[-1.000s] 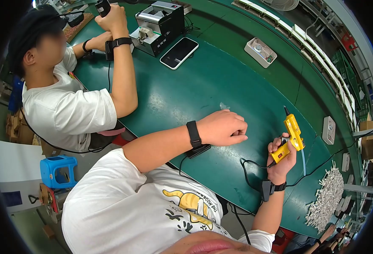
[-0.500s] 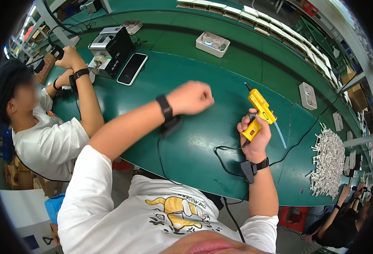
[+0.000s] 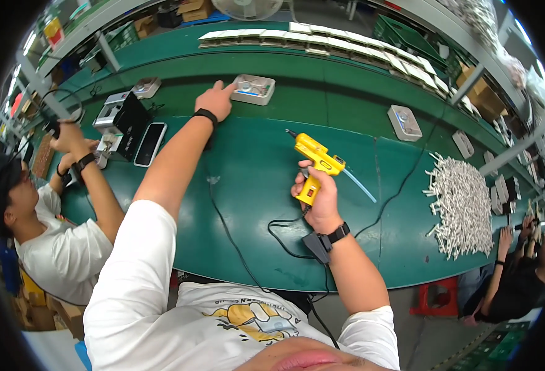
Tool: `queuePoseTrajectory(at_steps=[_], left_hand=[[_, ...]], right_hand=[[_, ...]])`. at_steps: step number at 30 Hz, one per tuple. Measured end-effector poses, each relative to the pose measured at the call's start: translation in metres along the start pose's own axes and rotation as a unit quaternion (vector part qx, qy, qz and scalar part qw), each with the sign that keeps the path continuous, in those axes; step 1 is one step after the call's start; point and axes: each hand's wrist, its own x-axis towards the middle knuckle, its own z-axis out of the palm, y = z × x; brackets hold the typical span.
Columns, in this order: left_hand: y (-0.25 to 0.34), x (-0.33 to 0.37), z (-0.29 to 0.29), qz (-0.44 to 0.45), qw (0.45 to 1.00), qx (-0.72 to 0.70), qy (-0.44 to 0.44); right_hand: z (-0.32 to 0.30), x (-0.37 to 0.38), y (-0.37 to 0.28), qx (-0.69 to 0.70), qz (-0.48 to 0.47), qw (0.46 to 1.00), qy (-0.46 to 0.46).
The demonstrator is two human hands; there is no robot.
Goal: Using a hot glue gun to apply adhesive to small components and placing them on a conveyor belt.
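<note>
My left hand [image 3: 215, 101] reaches out across the bench, its fingers stretched toward a white plastic housing [image 3: 253, 101] with small parts and wires inside. The fingertips are at the housing's left edge; whether they touch it is hard to tell. In my right hand [image 3: 324, 201] is a yellow hot glue gun [image 3: 314, 154], held by its handle with the nozzle pointing up and left. A translucent glue stick [image 3: 360, 185] sticks out of its back. Its black cord [image 3: 272, 232] loops down over the green bench.
On the left are a phone [image 3: 150, 144], a black machine [image 3: 122, 127] and a co-worker [image 3: 56, 241]. White housings [image 3: 405, 123] line the far strip. Rightward lies a heap of small white parts [image 3: 461, 207]. White panels [image 3: 322, 42] stand in rows at the back.
My left hand has gone from a closed fist over the bench forward to the white housing, its fingers extending. The glue gun stays in my right hand. The whole view has shifted.
</note>
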Motion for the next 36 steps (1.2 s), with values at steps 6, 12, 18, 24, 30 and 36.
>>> queuePoseTrajectory(at_steps=[6, 12, 18, 24, 30, 36], left_hand=[[-0.025, 0.002, 0.003, 0.100, 0.992, 0.062, 0.039], [-0.066, 0.017, 0.013, 0.182, 0.970, -0.038, 0.155], [-0.047, -0.086, -0.007, 0.140, 0.925, -0.329, 0.130], [-0.042, -0.208, -0.032, 0.157, 0.937, -0.284, 0.128], [-0.046, -0.224, -0.044, 0.120, 0.963, -0.221, 0.100], [-0.010, -0.240, -0.064, 0.087, 0.967, -0.211, 0.110]], right_hand=[[0.010, 0.011, 0.010, 0.019, 0.005, 1.000, 0.017], [0.013, 0.012, 0.006, 0.010, -0.023, 1.000, 0.002], [0.006, 0.010, 0.004, 0.020, -0.019, 1.000, 0.003], [0.014, 0.008, 0.005, 0.011, -0.007, 1.000, -0.002], [0.014, 0.007, 0.001, 0.003, -0.006, 1.000, 0.019], [0.016, 0.006, 0.001, -0.004, -0.013, 1.000, 0.012]])
